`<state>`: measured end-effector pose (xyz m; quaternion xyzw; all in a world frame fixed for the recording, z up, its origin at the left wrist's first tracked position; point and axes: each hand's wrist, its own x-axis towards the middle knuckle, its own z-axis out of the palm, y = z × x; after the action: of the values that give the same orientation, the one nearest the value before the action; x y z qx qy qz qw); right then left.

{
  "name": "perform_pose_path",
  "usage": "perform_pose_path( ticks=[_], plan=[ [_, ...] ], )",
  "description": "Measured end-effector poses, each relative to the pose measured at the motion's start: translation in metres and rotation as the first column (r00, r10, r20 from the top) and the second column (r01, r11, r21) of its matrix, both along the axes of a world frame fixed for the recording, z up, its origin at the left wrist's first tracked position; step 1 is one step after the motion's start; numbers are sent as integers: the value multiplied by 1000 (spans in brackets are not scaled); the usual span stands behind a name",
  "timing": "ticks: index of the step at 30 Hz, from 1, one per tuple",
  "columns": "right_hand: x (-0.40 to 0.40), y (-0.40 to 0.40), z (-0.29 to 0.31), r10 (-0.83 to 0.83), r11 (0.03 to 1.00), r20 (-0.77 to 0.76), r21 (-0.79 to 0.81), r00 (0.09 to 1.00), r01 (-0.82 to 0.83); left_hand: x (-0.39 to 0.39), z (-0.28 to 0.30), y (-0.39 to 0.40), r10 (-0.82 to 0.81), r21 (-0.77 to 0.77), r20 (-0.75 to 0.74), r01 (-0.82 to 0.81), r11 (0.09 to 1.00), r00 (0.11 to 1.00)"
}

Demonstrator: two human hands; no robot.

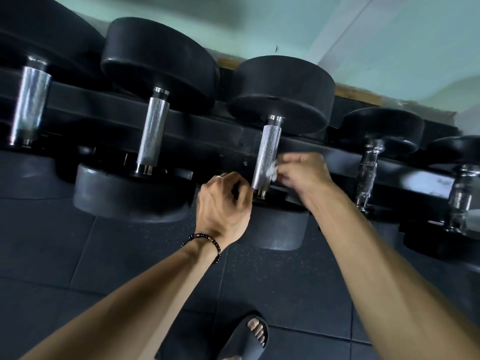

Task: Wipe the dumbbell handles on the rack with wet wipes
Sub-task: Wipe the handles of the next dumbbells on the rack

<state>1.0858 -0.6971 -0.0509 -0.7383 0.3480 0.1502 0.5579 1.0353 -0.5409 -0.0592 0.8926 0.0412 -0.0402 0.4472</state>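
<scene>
Rack (298,148): runs across the frame from upper left down to right, against the wall (389,48) behind it. Dumbbells lie across it side by side, handles pointing toward the viewer. Middle dumbbell handle (266,159): centre of frame. Second handle (153,133): to its left. Third handle (30,105): far left. Further handles at far right, blurred. Right hand (301,172): just right of the middle handle, wet wipe (271,172) between them, touching the handle. Left hand (223,203): lower left of that handle. Floor (78,255): below the rack. Sandalled foot (246,333): bottom centre.
</scene>
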Motion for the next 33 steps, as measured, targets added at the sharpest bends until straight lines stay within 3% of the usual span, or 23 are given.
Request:
perform_pose_path(
  ticks=[2, 4, 6, 7, 9, 13, 14, 17, 19, 22, 24, 26, 31, 33],
  plan=[
    [18, 6, 3, -183, 981, 78, 81, 980, 177, 0, 0, -1, -3, -15, 5, 3, 1000, 1000],
    [16, 7, 2, -147, 988, 71, 53, 987, 144, 0, 0, 0, -7, -13, 6, 7, 1000, 1000],
    [-1, -1, 2, 130, 988, -65, -69, 989, -135, 0, 0, 0, -4, -5, 8, 4, 1000, 1000],
    [-10, -4, 2, 289, 948, -162, -91, 943, -306, 0, 0, 0, -1, -2, 6, 1, 1000, 1000],
    [-13, -8, 1, 387, 907, -246, -69, 889, -415, -1, 0, -1, 5, -1, 2, -5, 1000, 1000],
    [13, -3, -12, -61, 995, -44, 78, 997, 64, -1, 1, -1, -2, -10, 9, 2, 1000, 1000],
    [12, -3, -14, -90, 991, -31, 99, 995, 92, -1, 1, -1, -4, -9, 14, 4, 1000, 1000],
    [-7, -6, -9, 152, 985, -135, 106, 979, -138, 0, 0, 0, -11, 3, 14, 11, 1000, 1000],
    [-9, -6, -6, 175, 978, -177, 141, 968, -152, 0, 0, 0, -8, 3, 10, 8, 1000, 1000],
    [18, -1, -10, -121, 977, -66, 169, 990, 131, -1, 1, 0, -9, -5, 11, 9, 1000, 1000],
    [41, 0, -15, -336, 915, 24, 245, 941, 321, -1, 1, 0, -14, -10, 14, 14, 1000, 1000],
    [48, 1, -16, -442, 857, 52, 319, 896, 404, 0, 1, 0, -10, -11, 12, 10, 1000, 1000],
    [14, -9, -13, -125, 905, -64, 402, 990, 140, 0, 0, 1, -5, 10, 5, 5, 1000, 1000],
    [25, -13, -13, -168, 897, -38, 409, 985, 169, 0, 1, 0, 0, 8, 3, 0, 1000, 1000]
  ],
)
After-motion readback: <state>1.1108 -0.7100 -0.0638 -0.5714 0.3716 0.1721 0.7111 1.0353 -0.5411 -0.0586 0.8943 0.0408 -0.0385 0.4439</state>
